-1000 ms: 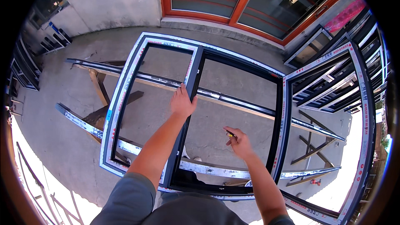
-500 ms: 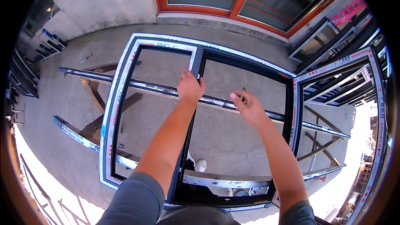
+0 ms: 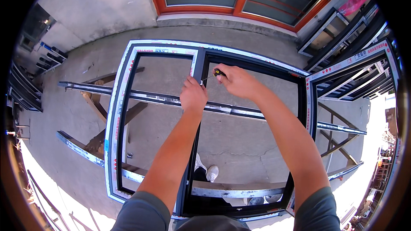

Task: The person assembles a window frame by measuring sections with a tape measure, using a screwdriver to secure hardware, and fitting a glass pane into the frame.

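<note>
A dark window frame (image 3: 114, 115) with white printed film lies flat across two supporting rails. My left hand (image 3: 193, 96) is closed over its middle bar (image 3: 198, 64), fingertips beside a small pale piece (image 3: 201, 82) on the bar's right side. I cannot make out what that piece is. In my right hand (image 3: 239, 82) is a screwdriver (image 3: 219, 73) with a black and yellow handle. Its thin shaft points left, the tip reaching the bar close to my left fingertips. On the right, an open sash (image 3: 349, 60) stands out from the frame.
Metal-faced rails (image 3: 81, 147) on crossed wooden legs bear the frame. More frames (image 3: 342, 38) lean at the right wall, and dark profiles (image 3: 23, 81) stand at far left. Ahead is an orange-framed glass door (image 3: 239, 13). My shoes (image 3: 212, 173) show through the opening.
My right hand has moved left and away from me, bringing the screwdriver to the middle bar. My left hand stays at the bar. The view has shifted slightly.
</note>
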Tool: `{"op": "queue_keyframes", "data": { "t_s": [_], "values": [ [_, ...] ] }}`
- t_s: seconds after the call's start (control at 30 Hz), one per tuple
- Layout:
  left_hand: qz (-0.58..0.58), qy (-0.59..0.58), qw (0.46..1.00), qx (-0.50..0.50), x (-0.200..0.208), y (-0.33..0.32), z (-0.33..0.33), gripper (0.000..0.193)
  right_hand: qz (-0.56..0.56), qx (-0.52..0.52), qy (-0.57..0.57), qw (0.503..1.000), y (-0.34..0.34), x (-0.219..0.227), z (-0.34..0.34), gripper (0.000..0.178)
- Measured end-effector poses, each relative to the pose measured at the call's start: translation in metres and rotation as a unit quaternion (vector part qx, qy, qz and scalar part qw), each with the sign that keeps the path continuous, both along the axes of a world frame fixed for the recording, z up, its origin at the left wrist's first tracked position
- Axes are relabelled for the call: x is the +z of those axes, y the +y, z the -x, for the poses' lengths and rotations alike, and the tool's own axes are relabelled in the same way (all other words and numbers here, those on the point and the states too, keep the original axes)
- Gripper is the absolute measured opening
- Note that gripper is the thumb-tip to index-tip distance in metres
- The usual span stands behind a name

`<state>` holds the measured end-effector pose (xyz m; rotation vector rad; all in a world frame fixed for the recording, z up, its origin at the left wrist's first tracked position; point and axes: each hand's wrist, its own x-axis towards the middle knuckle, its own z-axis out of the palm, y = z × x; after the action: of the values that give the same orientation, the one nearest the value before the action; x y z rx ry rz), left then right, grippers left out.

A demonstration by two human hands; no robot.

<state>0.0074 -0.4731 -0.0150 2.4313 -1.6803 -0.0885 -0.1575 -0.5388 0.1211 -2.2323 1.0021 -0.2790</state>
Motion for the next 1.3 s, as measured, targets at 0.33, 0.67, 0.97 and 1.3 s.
{"op": "queue_keyframes", "data": {
  "t_s": [0.33,0.67,0.97,1.3],
  "values": [
    [0.012,-0.008,1.0,-0.004,0.002,0.001,-0.001,0.072,0.039,0.078,0.062,0.994,-0.01,-0.002,-0.008,0.025],
    [0.008,0.011,1.0,-0.003,0.003,0.001,0.0,0.068,0.296,0.231,0.21,0.903,-0.029,0.01,-0.022,0.026],
    [-0.001,0.001,1.0,-0.007,0.004,0.001,0.0,0.071,0.177,0.139,0.216,0.95,-0.02,0.008,-0.032,0.024],
    [0.006,0.016,1.0,-0.005,0.006,0.001,0.0,0.068,-0.253,-0.163,0.001,0.954,-0.01,0.025,-0.051,0.028]
  ]
}}
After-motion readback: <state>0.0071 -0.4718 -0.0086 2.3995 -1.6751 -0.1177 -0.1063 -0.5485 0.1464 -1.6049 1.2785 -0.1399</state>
